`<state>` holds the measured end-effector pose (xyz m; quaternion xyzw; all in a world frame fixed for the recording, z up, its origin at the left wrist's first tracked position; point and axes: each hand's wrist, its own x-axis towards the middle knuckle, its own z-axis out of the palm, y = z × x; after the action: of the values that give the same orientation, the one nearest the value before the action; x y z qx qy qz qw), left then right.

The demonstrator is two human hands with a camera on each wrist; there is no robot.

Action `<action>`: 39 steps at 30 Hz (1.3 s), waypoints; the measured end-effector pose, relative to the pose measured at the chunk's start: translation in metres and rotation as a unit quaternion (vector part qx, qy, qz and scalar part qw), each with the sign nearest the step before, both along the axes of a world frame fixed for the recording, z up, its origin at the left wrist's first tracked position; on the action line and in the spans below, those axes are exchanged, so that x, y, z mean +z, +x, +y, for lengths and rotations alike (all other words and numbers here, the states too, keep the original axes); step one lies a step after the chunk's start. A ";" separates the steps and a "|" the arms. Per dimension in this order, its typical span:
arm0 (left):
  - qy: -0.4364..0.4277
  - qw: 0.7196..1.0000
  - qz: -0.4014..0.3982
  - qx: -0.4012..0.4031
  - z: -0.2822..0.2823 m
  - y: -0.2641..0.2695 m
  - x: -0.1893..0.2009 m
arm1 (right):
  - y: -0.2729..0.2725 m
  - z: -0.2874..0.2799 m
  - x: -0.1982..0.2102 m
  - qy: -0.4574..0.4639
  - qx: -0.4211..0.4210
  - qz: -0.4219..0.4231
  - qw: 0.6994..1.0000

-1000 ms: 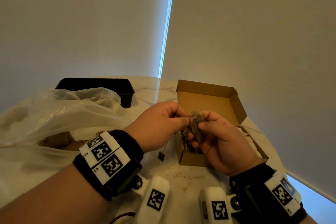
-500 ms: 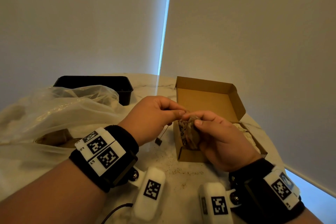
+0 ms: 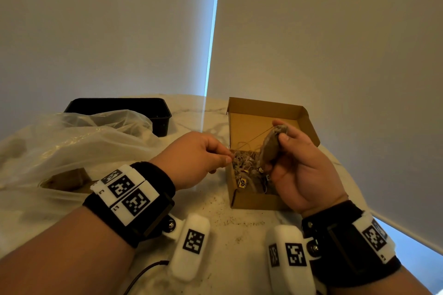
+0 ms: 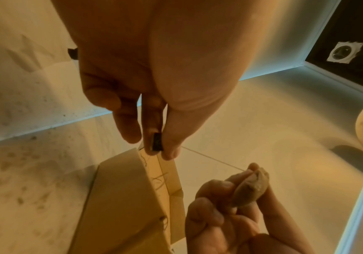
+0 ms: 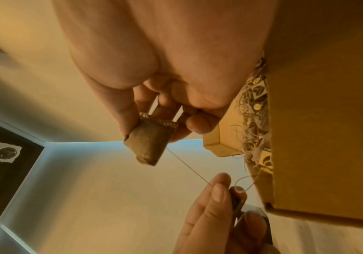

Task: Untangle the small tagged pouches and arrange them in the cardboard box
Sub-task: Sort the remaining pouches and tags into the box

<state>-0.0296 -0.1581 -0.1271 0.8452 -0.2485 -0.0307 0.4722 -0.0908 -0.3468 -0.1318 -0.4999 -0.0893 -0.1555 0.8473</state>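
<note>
A brown pouch (image 3: 270, 145) is held over the open cardboard box (image 3: 251, 200) by my right hand (image 3: 291, 165), thumb and fingers pinching it (image 5: 149, 144). Its thin string (image 3: 251, 139) runs taut down-left to my left hand (image 3: 196, 157), which pinches the small dark tag (image 4: 157, 142) at the string's end beside the box's left wall. Inside the box lies a tangle of several pouches, strings and tags (image 3: 247, 170).
A crumpled clear plastic bag (image 3: 72, 148) covers the table's left side. A black tray (image 3: 134, 109) stands behind it. Dark crumbs (image 3: 230, 221) lie scattered on the marble table in front of the box. Two walls meet behind the table.
My hands have drawn apart: the right lifted the pouch up and right over the box, the left took the tag, and the string is now stretched tight between them.
</note>
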 end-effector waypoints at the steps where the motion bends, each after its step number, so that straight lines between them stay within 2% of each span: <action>1: 0.005 1.000 0.001 -0.001 0.000 0.000 0.000 | 0.000 0.000 0.000 -0.007 -0.008 0.001 1.000; 11: 0.060 0.998 -0.018 -0.019 0.005 0.002 0.002 | 0.002 -0.001 -0.001 -0.018 -0.040 0.011 0.999; 19: 0.042 0.998 -0.033 -0.016 0.002 -0.001 0.001 | 0.003 -0.001 -0.003 -0.009 -0.020 0.002 1.000; 23: 0.030 0.998 -0.034 -0.038 0.000 -0.002 0.001 | 0.000 0.000 -0.003 0.001 0.037 -0.008 0.999; 28: 0.005 0.993 -0.033 -0.114 -0.008 -0.010 0.001 | -0.004 -0.001 -0.004 0.007 0.149 -0.062 0.987; 31: 0.006 0.992 -0.046 -0.119 -0.012 -0.014 0.001 | -0.006 -0.002 -0.001 0.019 0.184 -0.095 0.978; 36: 0.000 0.993 -0.037 -0.108 -0.010 -0.011 0.000 | -0.005 -0.004 -0.001 0.036 0.164 -0.099 0.981; 39: 0.003 0.993 -0.032 -0.110 -0.009 -0.010 0.002 | -0.005 -0.005 0.001 0.049 0.116 -0.070 0.990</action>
<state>-0.0400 -0.1671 -0.1255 0.8146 -0.3550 -0.0565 0.4552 -0.0955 -0.3523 -0.1313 -0.4319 -0.1980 -0.0946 0.8748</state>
